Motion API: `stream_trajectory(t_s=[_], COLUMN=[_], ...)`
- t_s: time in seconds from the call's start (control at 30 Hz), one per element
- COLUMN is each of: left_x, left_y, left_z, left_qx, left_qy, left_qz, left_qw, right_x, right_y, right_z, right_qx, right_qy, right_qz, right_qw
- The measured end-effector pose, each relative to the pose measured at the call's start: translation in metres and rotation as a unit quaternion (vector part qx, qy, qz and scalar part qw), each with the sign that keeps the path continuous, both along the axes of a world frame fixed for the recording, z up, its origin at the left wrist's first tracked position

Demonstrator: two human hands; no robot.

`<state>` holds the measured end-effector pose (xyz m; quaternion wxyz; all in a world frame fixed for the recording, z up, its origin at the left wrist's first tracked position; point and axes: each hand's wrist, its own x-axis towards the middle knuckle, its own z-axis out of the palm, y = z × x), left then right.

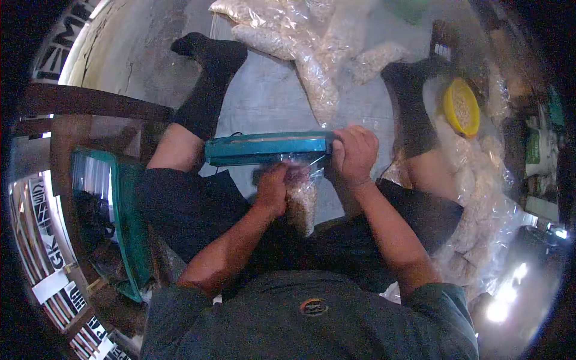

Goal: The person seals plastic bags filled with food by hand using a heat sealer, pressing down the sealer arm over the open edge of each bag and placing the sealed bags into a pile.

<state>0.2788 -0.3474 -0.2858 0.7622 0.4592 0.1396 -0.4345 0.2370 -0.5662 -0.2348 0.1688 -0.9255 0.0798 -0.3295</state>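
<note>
A teal impulse sealer [264, 149] lies crosswise between my outstretched legs. My right hand [357, 153] is closed over its right end, with the fingers on top. Just below the sealer, my left hand [273, 189] grips a clear plastic bag [302, 207] of small pale pieces near its top. The bag hangs upright, and its upper edge meets the front of the sealer. Whether that edge lies between the sealer's jaws, I cannot tell.
Filled clear bags [318, 78] lie on the grey floor sheet beyond the sealer. More filled bags [477, 204] are heaped beside my right leg. Near them stands a yellow bowl [462, 108] of pale pieces. A green plastic container [123, 222] stands on the left.
</note>
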Motion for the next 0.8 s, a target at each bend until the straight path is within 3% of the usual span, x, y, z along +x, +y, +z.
stream_trajectory(t_s=[0.07, 0.2, 0.3, 0.5, 0.57, 0.67, 0.8], left_x=[-0.004, 0.004, 0.006, 0.007, -0.003, 0.009, 0.012], left_y=[0.002, -0.009, -0.006, -0.007, -0.005, -0.004, -0.008], left_z=[-0.014, 0.032, 0.026, 0.031, 0.016, 0.026, 0.036], left_qx=[0.159, 0.101, 0.078, 0.223, 0.098, 0.139, 0.145], left_qy=[-0.112, -0.012, -0.015, -0.136, -0.031, -0.059, -0.121], left_qz=[-0.058, -0.062, -0.069, -0.177, -0.058, -0.145, -0.148], left_qw=[0.979, 0.993, 0.994, 0.949, 0.993, 0.978, 0.971], right_x=[0.003, 0.009, 0.01, 0.011, 0.009, 0.008, 0.008], right_y=[0.0, 0.0, -0.002, -0.003, -0.003, -0.003, -0.001], right_z=[-0.005, -0.012, -0.015, -0.018, -0.02, -0.021, -0.015], right_qx=[-0.006, 0.004, 0.01, 0.008, 0.007, 0.005, -0.001], right_qy=[0.011, -0.027, -0.023, -0.008, -0.003, -0.009, 0.006], right_qz=[0.001, -0.007, -0.007, 0.002, -0.002, 0.007, 0.0], right_qw=[1.0, 1.0, 1.0, 1.0, 1.0, 1.0, 1.0])
